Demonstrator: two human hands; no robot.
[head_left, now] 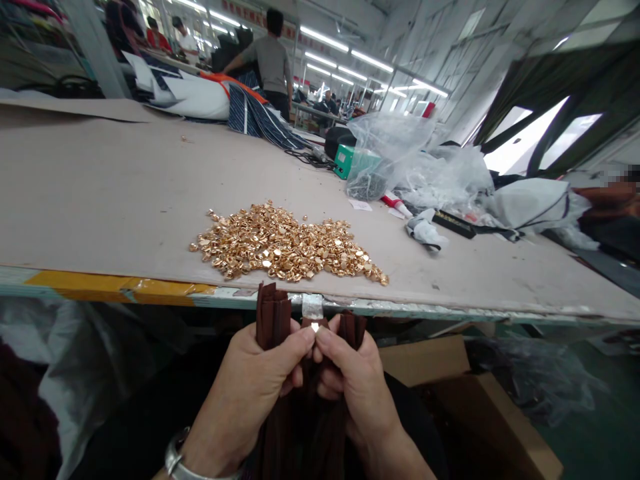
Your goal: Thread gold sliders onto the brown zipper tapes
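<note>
My left hand (255, 380) is closed around a bundle of dark brown zipper tapes (273, 313) that stick up from its grip, just below the table edge. My right hand (353, 377) is closed on more brown tapes (356, 328). Thumbs and fingertips of both hands meet on a small shiny metal piece (315, 327). The tapes hang down between my wrists. On the table just beyond lies a heap of small gold metal pieces (280, 243). A metal watch (175, 460) is on my left wrist.
The cardboard-covered table (100, 187) has a taped front edge. Clear plastic bags (390, 153), a green box (345, 161), white cloth and dark fabric lie at its right and back. A cardboard box (480, 400) stands on the floor. People stand at tables far behind.
</note>
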